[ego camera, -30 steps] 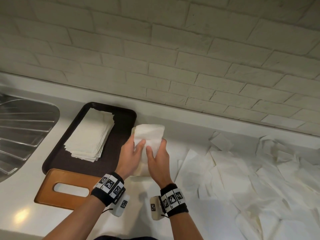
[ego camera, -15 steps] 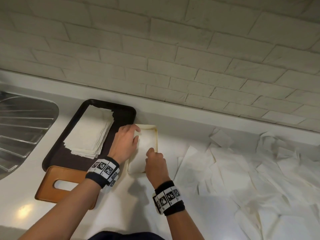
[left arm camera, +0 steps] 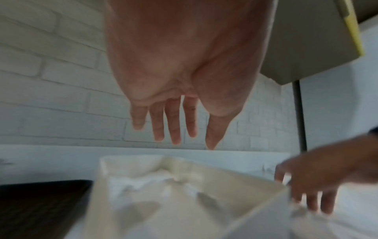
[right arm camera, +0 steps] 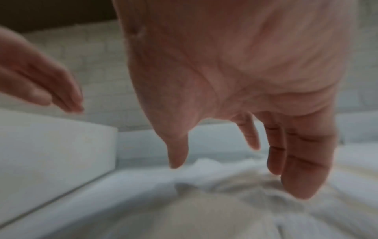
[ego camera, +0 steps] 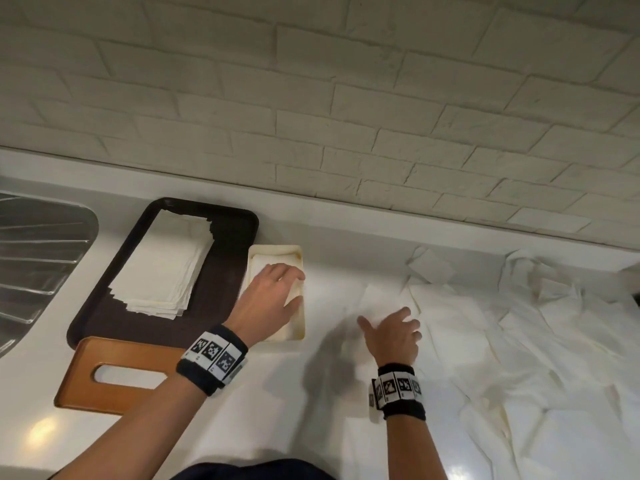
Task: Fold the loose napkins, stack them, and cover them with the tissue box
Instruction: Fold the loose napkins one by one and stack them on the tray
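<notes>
A white open tissue box (ego camera: 297, 258) stands right of the dark tray and has folded napkin inside (left arm camera: 155, 190). My left hand (ego camera: 277, 292) hovers flat over it with straight fingers (left arm camera: 174, 129) and holds nothing. My right hand (ego camera: 391, 327) is further right with its fingers spread; in the right wrist view the fingertips (right arm camera: 296, 190) touch a loose napkin (right arm camera: 204, 207) on the counter. A stack of folded napkins (ego camera: 162, 268) lies on the tray (ego camera: 225, 306). The wooden slotted lid (ego camera: 86, 386) lies in front of the tray.
Several loose, crumpled napkins (ego camera: 519, 341) cover the right half of the white counter. A steel sink drainer (ego camera: 34, 265) sits at the far left. A white brick wall (ego camera: 311, 116) runs along the back. Bare counter (ego camera: 259, 410) lies between my forearms.
Both hands laid a folded napkin into the white box. The right hand then moved right onto the loose napkins, and the left hand let go and stays flat above the box.
</notes>
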